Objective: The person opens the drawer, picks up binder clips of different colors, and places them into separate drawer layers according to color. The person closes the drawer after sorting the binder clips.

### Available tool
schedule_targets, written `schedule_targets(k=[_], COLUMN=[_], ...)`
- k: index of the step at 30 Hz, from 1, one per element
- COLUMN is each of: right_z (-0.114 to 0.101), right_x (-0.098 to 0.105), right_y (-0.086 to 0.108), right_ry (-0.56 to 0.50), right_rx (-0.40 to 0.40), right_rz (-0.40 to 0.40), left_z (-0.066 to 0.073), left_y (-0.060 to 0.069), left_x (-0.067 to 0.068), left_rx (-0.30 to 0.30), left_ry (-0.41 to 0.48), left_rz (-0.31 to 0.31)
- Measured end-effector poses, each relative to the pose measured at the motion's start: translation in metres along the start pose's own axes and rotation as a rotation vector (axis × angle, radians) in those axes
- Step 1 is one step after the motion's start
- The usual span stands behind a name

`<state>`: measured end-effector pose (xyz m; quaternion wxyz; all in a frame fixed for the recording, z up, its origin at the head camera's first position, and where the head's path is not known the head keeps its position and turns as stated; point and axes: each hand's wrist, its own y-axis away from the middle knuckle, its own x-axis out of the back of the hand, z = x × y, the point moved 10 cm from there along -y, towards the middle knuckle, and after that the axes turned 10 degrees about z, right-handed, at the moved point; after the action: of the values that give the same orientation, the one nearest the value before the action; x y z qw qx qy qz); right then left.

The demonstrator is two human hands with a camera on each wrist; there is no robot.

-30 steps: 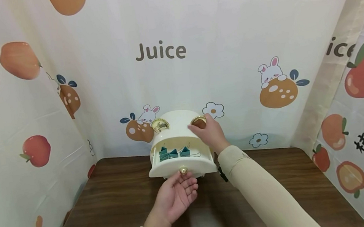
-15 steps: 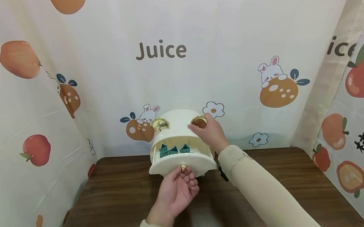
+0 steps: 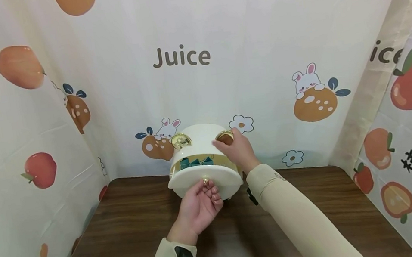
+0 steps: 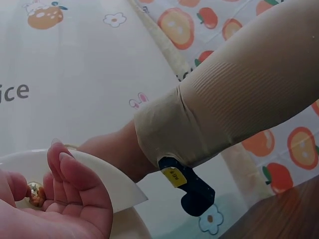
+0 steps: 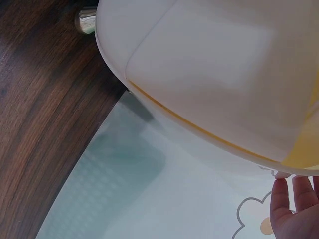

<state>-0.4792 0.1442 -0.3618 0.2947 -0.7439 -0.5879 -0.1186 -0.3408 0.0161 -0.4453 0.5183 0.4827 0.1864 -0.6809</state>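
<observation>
A white, rounded drawer box [image 3: 203, 134] with gold-rimmed round ears [image 3: 181, 141] stands on the table against the back curtain. Its drawer [image 3: 190, 177] is partly pulled out, and several dark teal binder clips [image 3: 195, 162] show inside over the drawer's front. My left hand [image 3: 198, 214], palm up, pinches the gold knob [image 4: 35, 194] between thumb and fingers. At the box's upper right, my right hand [image 3: 241, 152] grips the body by the right ear, thumb in front. In the right wrist view, fingertips [image 5: 280, 191] touch the box's edge; the rest of that hand is out of frame.
The dark wooden table [image 3: 133, 229] runs toward me. White curtains [image 3: 255, 30] printed with fruit, rabbits and flowers close in the back and both sides. A short gold foot [image 5: 86, 21] shows under the box in the right wrist view.
My left hand has moved forward on the knob, and the drawer has slid further into the box. Less of the binder clips shows. My right hand has stayed put.
</observation>
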Motion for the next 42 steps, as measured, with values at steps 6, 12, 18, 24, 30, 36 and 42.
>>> schedule_targets(k=[6, 12, 18, 24, 30, 36, 42], right_z=[0.000, -0.001, -0.002, -0.005, -0.004, -0.003, -0.005], right_x=[0.000, 0.000, 0.000, 0.004, 0.004, 0.003, 0.003], right_y=[-0.002, -0.002, -0.002, -0.003, -0.003, -0.003, -0.002], right_ry=[0.011, 0.006, 0.026, 0.061, 0.052, 0.048, 0.032], right_rx=[0.017, 0.022, 0.023, 0.044, 0.036, 0.023, 0.017], right_rz=[0.012, 0.013, 0.004, -0.007, -0.009, -0.005, 0.000], left_z=[0.004, 0.007, 0.012, 0.013, 0.017, 0.021, 0.022], left_y=[-0.010, -0.018, -0.026, -0.035, -0.042, -0.047, -0.046], left_x=[-0.001, 0.000, -0.001, -0.003, -0.002, 0.001, 0.006], left_rx=[-0.013, -0.018, -0.044, -0.051, -0.058, -0.063, -0.065], left_ry=[-0.015, -0.014, -0.029, -0.029, -0.035, -0.062, -0.103], left_rz=[0.002, 0.012, 0.007, 0.021, 0.041, 0.070, 0.085])
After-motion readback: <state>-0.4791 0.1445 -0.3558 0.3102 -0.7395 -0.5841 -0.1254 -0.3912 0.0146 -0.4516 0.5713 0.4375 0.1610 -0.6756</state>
